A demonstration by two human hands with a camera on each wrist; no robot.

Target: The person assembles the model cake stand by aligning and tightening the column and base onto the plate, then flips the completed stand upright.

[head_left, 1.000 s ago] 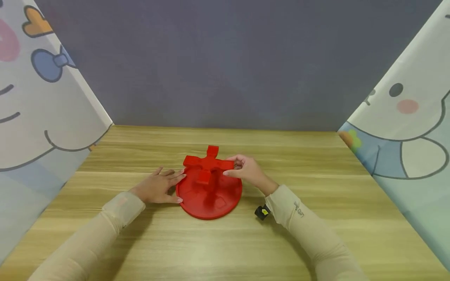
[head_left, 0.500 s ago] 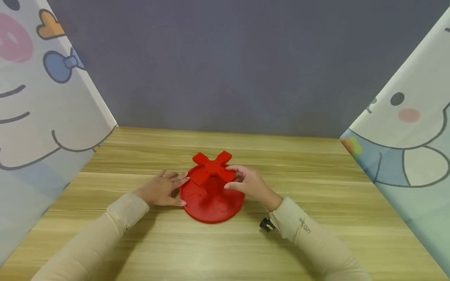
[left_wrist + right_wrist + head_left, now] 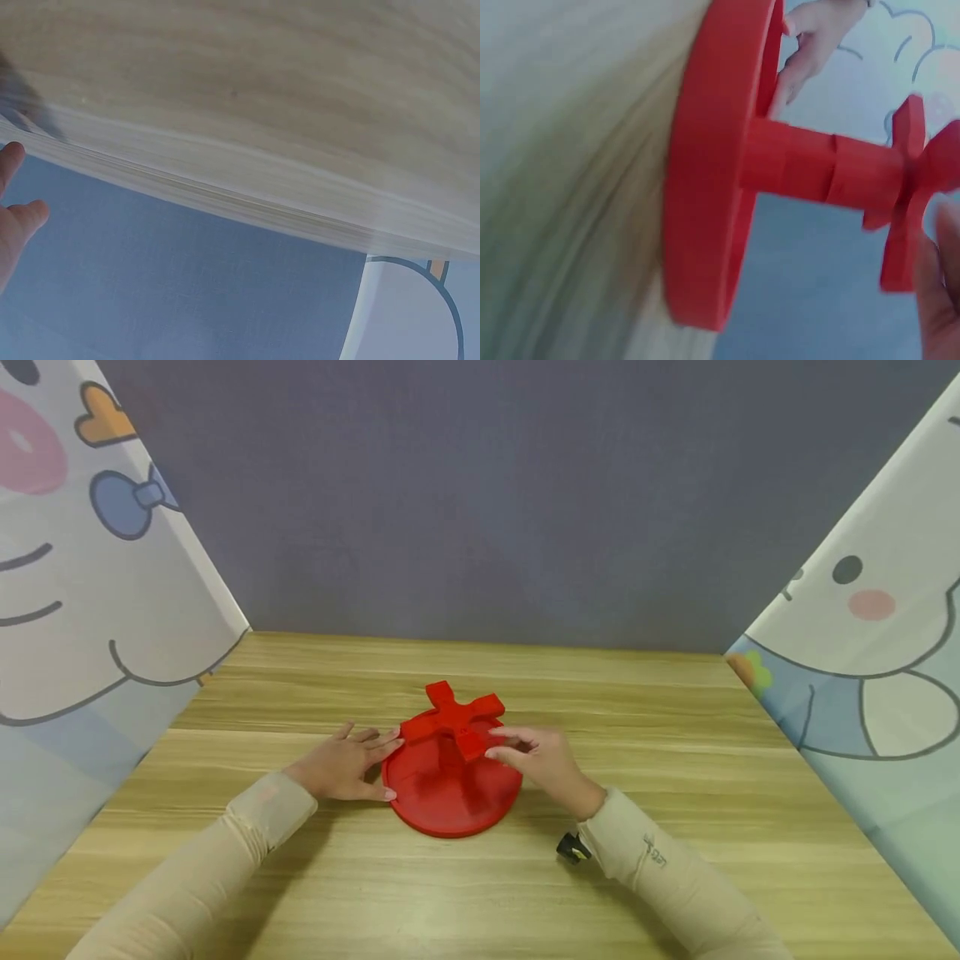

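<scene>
In the head view a red round base [image 3: 453, 810] with a raised rim lies on the wooden table. From its middle rises a thick red post [image 3: 821, 166], seen from the side in the right wrist view. A red four-armed cross [image 3: 453, 718] tops this post. My right hand [image 3: 546, 766] pinches the cross's near right arm at its end between thumb and fingers. With fingers spread and fairly straight, my left hand [image 3: 341, 767] rests against the left rim of the base. Only two of its fingertips enter the left wrist view.
A dark grey panel [image 3: 480, 510] stands behind the wooden table [image 3: 480, 902]. Cartoon-printed sheets flank it, one on the left [image 3: 150, 593] and one on the right [image 3: 810, 635]. A small black device [image 3: 573, 848] sits under my right sleeve.
The cross has turned clockwise as seen from above, and my right hand has followed its arm slightly toward me. My left hand stays at the rim. The head view has shifted slightly.
</scene>
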